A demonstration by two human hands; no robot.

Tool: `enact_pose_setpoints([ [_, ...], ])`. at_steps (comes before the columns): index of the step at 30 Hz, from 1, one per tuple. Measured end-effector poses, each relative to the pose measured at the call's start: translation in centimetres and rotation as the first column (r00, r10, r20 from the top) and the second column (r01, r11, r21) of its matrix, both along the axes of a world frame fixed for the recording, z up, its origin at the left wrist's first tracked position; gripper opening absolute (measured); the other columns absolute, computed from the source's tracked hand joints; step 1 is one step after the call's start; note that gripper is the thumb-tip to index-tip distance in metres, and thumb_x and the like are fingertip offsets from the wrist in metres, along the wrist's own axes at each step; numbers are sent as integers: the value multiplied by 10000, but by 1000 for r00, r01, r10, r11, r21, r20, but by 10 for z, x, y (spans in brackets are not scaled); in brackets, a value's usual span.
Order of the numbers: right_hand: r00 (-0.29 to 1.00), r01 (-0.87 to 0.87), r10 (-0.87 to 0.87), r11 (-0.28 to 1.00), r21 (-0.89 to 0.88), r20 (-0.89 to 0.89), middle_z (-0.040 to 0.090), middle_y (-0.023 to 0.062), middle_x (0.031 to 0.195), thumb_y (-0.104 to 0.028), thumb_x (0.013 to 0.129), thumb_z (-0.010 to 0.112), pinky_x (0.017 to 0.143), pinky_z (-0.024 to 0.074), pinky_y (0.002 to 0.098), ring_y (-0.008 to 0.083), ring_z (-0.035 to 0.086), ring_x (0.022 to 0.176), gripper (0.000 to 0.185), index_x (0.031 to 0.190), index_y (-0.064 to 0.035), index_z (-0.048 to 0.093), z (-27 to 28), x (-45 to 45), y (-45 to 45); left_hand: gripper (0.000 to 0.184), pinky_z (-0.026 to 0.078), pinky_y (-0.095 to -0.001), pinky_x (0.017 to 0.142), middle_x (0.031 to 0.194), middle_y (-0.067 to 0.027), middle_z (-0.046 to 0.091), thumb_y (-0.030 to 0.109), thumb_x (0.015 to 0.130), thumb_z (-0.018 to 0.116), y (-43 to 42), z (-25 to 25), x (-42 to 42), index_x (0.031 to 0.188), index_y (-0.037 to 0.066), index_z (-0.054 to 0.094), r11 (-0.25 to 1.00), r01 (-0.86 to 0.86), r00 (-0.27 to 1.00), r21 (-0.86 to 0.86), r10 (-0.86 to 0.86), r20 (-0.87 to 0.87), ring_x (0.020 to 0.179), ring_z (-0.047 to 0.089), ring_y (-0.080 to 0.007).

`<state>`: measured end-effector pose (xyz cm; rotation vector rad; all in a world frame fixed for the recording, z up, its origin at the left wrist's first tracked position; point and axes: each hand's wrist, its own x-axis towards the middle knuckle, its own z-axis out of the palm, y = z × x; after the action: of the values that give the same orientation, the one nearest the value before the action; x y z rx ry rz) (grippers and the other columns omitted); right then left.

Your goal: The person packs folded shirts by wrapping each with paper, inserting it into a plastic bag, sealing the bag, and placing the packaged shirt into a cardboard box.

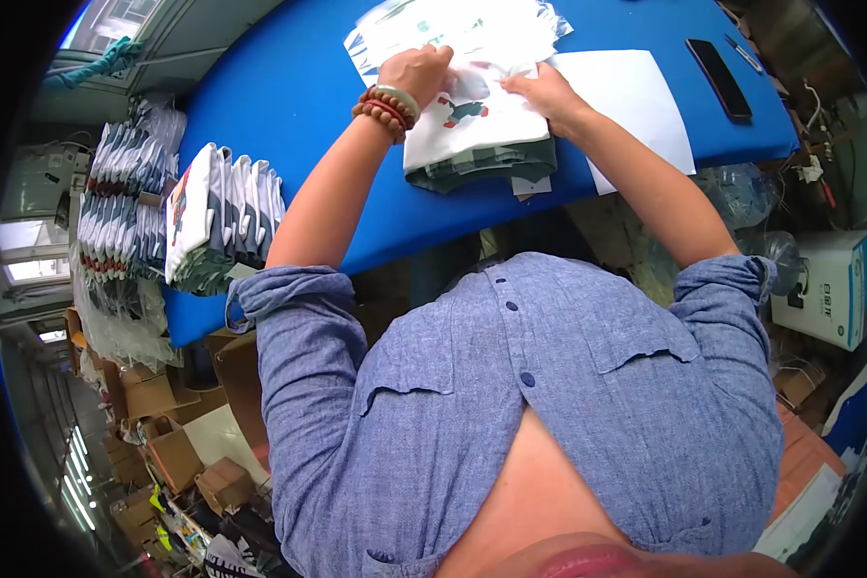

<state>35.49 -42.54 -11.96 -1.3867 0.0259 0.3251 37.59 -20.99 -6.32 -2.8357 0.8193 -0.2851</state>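
Note:
A folded white garment point(467, 125) with a green and red print and a dark green checked lower edge lies near the blue table's front edge. My left hand point(417, 75), with beads at the wrist, is closed at its upper left part, with its fingertips pinched on thin, clear plastic or fabric I cannot make out. My right hand point(546, 96) rests at the garment's upper right, thumb on top, pinching its edge. Just beyond both hands lie shiny plastic bags point(453, 34), overexposed in places.
Stacks of folded garments point(223, 217) stand at the table's left end, with more bundles in plastic point(125, 231) beyond. White paper point(636, 116) lies right of the garment. A phone point(718, 79) and a small tool point(744, 55) sit at far right. A white box point(821, 289) is below.

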Motion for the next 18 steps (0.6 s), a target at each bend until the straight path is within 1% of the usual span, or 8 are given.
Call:
enact_pose_setpoints([
  [2, 1000, -20, 20, 1000, -20, 16, 631, 179, 998, -97, 822, 687, 716, 555, 319, 210, 652, 869, 395, 1114, 102, 511, 5, -1, 1, 119, 537, -430, 688, 900, -121, 649, 149, 880, 562, -10, 3, 6, 961, 69, 596, 995, -52, 999, 91, 52, 5, 830, 659, -315],
  [5, 998, -56, 60, 990, -133, 30, 648, 146, 986, -102, 854, 655, 719, 558, 321, 185, 661, 839, 351, 1133, 69, 527, -1, 9, 8, 96, 548, -411, 667, 878, -130, 652, 138, 860, 579, -20, 2, 6, 918, 71, 614, 998, 51, 988, 41, -56, 146, 804, 671, -305],
  [6, 997, -68, 73, 988, -141, 30, 649, 157, 996, -116, 829, 672, 725, 551, 318, 193, 659, 846, 385, 1129, 80, 534, -2, 12, 11, 95, 550, -403, 664, 872, -132, 652, 136, 856, 580, -22, 1, 8, 919, 72, 614, 996, 86, 977, 31, -91, 194, 796, 673, -303],
  [9, 992, -114, 122, 977, -178, 35, 650, 181, 1017, -154, 776, 708, 739, 534, 316, 213, 655, 857, 455, 1120, 100, 554, -15, 24, 17, 96, 557, -371, 642, 866, -117, 650, 140, 855, 585, -30, -1, 17, 927, 79, 602, 998, 50, 991, 38, -54, 120, 803, 677, -279],
  [12, 985, -155, 168, 962, -225, 40, 648, 188, 1019, -183, 770, 710, 742, 530, 326, 224, 655, 849, 472, 1116, 100, 558, -14, 28, 21, 102, 555, -344, 623, 859, -104, 648, 137, 847, 592, -38, -6, 21, 935, 86, 580, 997, 19, 983, 68, -31, 179, 800, 679, -266],
  [13, 985, -161, 172, 959, -234, 29, 647, 190, 1015, -190, 769, 710, 740, 529, 329, 230, 655, 845, 483, 1120, 102, 553, -11, 28, 20, 106, 544, -337, 604, 837, -81, 631, 139, 844, 598, -37, -11, 21, 930, 93, 556, 996, 85, 967, -10, -81, 243, 781, 671, -249],
  [17, 991, -134, 136, 974, -183, 1, 641, 187, 1003, -188, 775, 712, 733, 533, 333, 238, 657, 823, 502, 1136, 109, 530, -13, 31, 23, 110, 525, -330, 604, 832, -34, 573, 143, 831, 616, -23, -13, -8, 908, 110, 546, 946, 312, 917, -85, -277, 286, 788, 621, -208],
  [18, 989, -147, 146, 977, -156, -18, 640, 185, 1002, -190, 780, 712, 736, 534, 333, 237, 657, 828, 502, 1139, 109, 526, -12, 29, 21, 122, 524, -331, 625, 849, -32, 575, 138, 825, 618, -14, -14, -18, 926, 114, 554, 952, 290, 924, -99, -251, 289, 808, 618, -208],
])
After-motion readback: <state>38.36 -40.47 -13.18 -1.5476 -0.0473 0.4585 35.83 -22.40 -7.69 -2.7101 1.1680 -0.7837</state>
